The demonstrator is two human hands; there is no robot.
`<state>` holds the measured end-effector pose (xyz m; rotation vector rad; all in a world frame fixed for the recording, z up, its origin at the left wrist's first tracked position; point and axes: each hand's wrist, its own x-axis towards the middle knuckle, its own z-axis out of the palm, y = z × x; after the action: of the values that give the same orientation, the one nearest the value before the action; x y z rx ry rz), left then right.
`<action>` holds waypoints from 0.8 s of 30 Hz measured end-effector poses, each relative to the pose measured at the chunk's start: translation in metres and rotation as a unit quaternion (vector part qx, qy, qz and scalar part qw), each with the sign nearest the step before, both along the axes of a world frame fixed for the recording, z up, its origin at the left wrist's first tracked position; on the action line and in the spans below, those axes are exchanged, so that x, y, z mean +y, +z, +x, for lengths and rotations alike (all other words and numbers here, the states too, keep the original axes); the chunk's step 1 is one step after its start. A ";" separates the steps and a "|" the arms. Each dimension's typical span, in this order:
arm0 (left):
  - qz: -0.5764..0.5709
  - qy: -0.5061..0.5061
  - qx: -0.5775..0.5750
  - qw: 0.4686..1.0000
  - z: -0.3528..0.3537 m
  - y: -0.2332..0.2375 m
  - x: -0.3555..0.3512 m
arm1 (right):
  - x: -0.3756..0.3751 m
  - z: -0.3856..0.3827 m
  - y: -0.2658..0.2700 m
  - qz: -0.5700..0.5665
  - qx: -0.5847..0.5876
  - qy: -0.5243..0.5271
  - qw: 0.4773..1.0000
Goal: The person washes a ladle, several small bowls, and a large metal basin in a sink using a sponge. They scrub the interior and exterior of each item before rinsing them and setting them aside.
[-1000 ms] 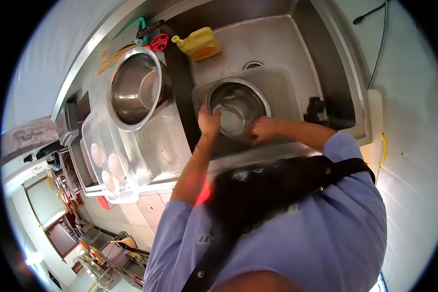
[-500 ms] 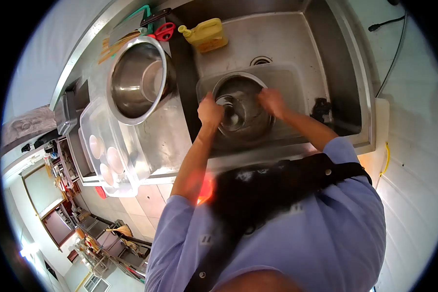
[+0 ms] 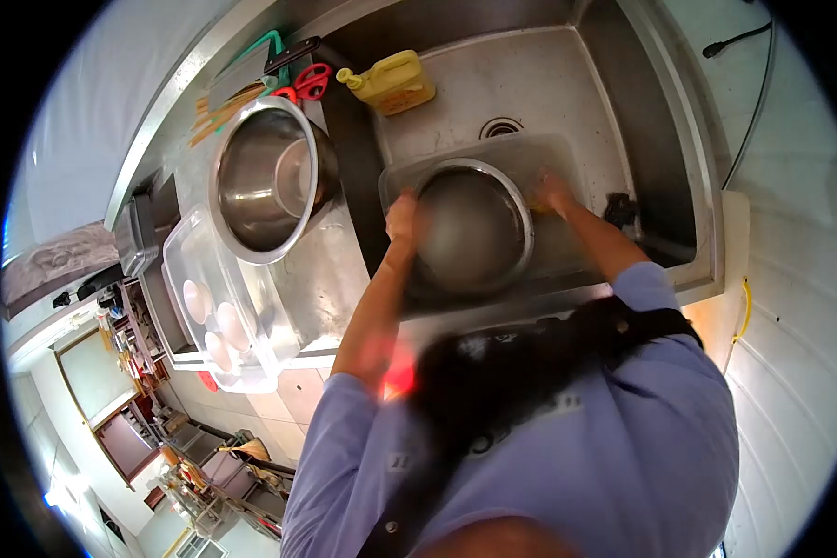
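A round stainless steel bowl (image 3: 527, 244) sits in the sink over a translucent plastic tub (image 3: 392, 179); its inside is smeared by motion. At the bowl's left rim, my left hand (image 3: 403, 219) has its fingers closed on the edge. My right hand (image 3: 555, 193) is off the bowl, just beyond its right side and over the tub. Its fingers are curled and blurred, with a small yellowish patch beside them that I cannot make out.
A yellow jug (image 3: 400, 84) stands in the sink near the drain (image 3: 501, 127). On the left counter are a large steel pot (image 3: 260, 177), red-handled scissors (image 3: 314, 82), a black-handled knife (image 3: 291, 55) and a clear bin (image 3: 181, 244) with several pale round items. A dark rag (image 3: 619, 210) lies at right.
My right hand has left the bowl's rim and moved right. The bowl has turned more level and shifted slightly toward me. My left hand stays at its left rim.
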<state>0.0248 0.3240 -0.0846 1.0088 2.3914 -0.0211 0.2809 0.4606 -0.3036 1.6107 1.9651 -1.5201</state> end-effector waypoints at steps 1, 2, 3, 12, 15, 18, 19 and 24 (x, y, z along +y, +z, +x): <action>0.000 0.009 -0.010 1.000 -0.001 -0.004 0.002 | -0.003 -0.013 0.050 0.017 0.046 -0.044 0.998; -0.001 0.021 -0.023 1.000 0.001 -0.010 0.002 | -0.007 -0.026 0.102 0.034 0.094 -0.083 0.992; 0.001 0.010 -0.028 1.000 0.005 -0.015 0.000 | -0.012 -0.037 0.102 0.010 0.150 -0.126 0.981; 0.140 -0.046 -0.105 0.983 0.015 -0.037 -0.013 | -0.058 -0.155 0.114 -0.096 0.243 -0.346 0.901; 0.128 0.024 -0.232 0.964 0.010 -0.010 -0.025 | -0.090 -0.121 0.159 -0.262 0.331 -0.146 0.895; 0.208 0.034 -0.277 0.937 0.017 -0.003 -0.035 | -0.099 -0.083 0.136 -0.276 0.307 0.154 0.898; 0.235 0.018 -0.272 0.933 0.017 -0.003 -0.033 | -0.107 -0.071 0.082 -0.155 0.285 0.304 0.896; 0.165 -0.014 -0.153 0.974 0.028 -0.009 -0.021 | -0.062 -0.056 0.113 0.127 -0.081 0.496 0.855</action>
<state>0.0529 0.3028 -0.0932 1.1019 2.1354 0.5023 0.2250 0.3982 -0.1908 0.4952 2.3484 -0.6970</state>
